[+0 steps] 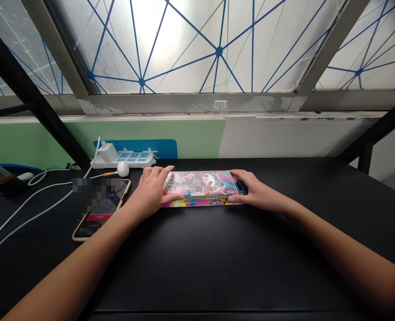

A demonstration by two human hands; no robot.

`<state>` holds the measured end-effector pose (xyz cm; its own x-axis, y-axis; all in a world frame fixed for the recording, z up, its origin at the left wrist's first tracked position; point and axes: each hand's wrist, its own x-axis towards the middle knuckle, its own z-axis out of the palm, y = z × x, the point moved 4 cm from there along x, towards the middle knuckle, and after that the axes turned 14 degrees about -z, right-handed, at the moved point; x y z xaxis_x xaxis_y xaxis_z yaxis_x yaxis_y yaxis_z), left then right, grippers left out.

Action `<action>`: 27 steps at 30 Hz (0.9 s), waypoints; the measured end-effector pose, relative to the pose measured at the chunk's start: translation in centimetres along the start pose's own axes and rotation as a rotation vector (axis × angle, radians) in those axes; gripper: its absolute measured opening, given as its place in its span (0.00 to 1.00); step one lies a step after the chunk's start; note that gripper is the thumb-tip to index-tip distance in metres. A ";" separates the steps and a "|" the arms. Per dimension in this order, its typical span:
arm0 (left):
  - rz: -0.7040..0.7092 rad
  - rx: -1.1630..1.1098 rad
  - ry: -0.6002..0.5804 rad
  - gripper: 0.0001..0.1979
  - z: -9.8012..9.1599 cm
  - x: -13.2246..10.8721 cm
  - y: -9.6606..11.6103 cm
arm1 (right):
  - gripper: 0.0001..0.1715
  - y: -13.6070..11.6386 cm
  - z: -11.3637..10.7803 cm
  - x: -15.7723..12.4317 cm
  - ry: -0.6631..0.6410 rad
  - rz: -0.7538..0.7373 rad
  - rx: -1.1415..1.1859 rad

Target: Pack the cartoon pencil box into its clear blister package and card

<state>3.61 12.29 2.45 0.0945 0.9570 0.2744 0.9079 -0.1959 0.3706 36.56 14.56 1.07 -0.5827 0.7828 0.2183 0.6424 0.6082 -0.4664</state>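
A colourful pencil box [202,185] with a cartoon figure on its lid lies lengthwise on the black table [210,258]. Its front side carries the printed words "PENCIL BOX". My left hand [153,189] grips the left end, thumb along the near edge and fingers over the far side. Around the right end closes my right hand [252,189], its thumb at the near side and its fingers on the top. Part of each end of the box is hidden by the hands.
A phone [99,218] in a light case lies left of my left forearm. Behind it stand a white power strip [133,158] with a plugged-in charger [107,152] and a small white round object [123,169]. A white cable [26,203] loops across the left side. Black frame bars rise at both sides.
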 end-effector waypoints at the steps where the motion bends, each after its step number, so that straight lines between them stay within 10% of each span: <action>1: 0.019 0.012 0.028 0.41 -0.1 -0.1 0.3 | 0.50 -0.1 0.0 0.1 0.029 -0.008 0.006; 10: 0.190 0.046 0.256 0.42 -0.1 -1.1 1.9 | 0.56 1.1 -1.4 0.0 0.437 0.256 0.435; 16: -0.032 -0.251 0.205 0.36 0.0 -0.3 0.5 | 0.47 0.6 -2.0 0.2 0.449 0.149 0.554; 22: -0.357 -0.902 0.044 0.38 0.8 -0.2 -0.3 | 0.52 -0.2 -3.0 -0.1 0.454 0.003 0.371; 27: -0.422 -1.183 -0.003 0.38 0.1 -0.8 0.9 | 0.32 -1.6 -3.9 -0.3 0.419 -0.200 -0.028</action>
<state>4.35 11.32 2.47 -0.1111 0.9920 -0.0608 -0.0536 0.0551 0.9970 37.66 13.83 5.11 -0.4490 0.6316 0.6321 0.5544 0.7516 -0.3573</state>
